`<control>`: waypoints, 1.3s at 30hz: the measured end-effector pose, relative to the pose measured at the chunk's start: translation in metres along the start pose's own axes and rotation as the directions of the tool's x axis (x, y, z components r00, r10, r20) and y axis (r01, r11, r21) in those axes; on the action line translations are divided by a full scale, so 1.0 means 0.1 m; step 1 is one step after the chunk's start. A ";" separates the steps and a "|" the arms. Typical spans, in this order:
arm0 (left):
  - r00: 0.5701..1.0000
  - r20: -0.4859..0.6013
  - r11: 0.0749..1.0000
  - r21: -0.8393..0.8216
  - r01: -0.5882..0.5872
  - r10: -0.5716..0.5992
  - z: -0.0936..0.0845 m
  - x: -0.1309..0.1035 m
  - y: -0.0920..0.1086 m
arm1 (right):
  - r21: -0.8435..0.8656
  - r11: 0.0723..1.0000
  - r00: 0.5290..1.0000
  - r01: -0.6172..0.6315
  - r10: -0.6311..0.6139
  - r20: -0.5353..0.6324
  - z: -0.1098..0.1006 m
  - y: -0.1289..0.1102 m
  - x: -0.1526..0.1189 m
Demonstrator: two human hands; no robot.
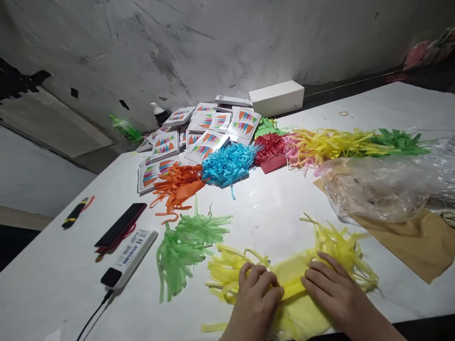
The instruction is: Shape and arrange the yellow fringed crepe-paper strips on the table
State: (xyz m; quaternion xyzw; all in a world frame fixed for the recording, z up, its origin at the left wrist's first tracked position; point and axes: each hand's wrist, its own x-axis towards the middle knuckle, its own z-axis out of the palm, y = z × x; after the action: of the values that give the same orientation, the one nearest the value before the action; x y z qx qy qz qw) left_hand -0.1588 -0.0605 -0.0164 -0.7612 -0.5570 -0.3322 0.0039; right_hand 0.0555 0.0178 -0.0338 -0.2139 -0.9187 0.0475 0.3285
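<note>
Yellow tissue paper (293,267) with fringed ends lies at the table's near edge, a folded band running across its middle. My left hand (256,300) presses on the band's left part, its fingers curled round the paper. On the right part lies my right hand (332,289), fingers bent and close together over the paper; the thumb is hidden. A green fringed tissue piece (186,241) rests just left of the yellow one. Behind are fringed bundles in orange (183,182), blue (229,163), red (270,151) and yellow (330,142).
Several printed packets (209,122) are heaped at the back beside a white box (277,98). A power strip (130,258) and a black phone-like object (121,224) lie at the left. Clear plastic bags (377,187) cover part of some brown paper (419,241) at the right.
</note>
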 end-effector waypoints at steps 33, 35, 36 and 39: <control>0.982 0.085 0.985 0.050 0.166 -0.170 -0.02 0.07 0.13 | -0.009 0.997 0.991 -0.077 0.077 0.112 0.15 -0.29 0.24; 0.974 0.127 0.982 0.014 0.189 -0.189 -0.06 0.08 0.13 | -0.014 0.997 0.991 -0.080 0.081 0.106 0.18 -0.30 0.23; 0.968 0.153 0.980 0.003 0.198 -0.197 -0.09 0.08 0.13 | -0.015 0.996 0.991 -0.091 0.092 0.098 0.19 -0.30 0.23; 0.969 0.153 0.980 -0.009 0.199 -0.196 -0.10 0.05 0.12 | 0.002 0.993 0.989 -0.115 0.114 0.093 0.19 -0.29 0.26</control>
State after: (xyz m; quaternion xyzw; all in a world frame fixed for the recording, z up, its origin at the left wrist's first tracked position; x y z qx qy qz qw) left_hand -0.1529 -0.0645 -0.0012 -0.7250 -0.6246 -0.2790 -0.0806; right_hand 0.0151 0.0030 -0.0273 -0.2626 -0.9190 0.0795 0.2831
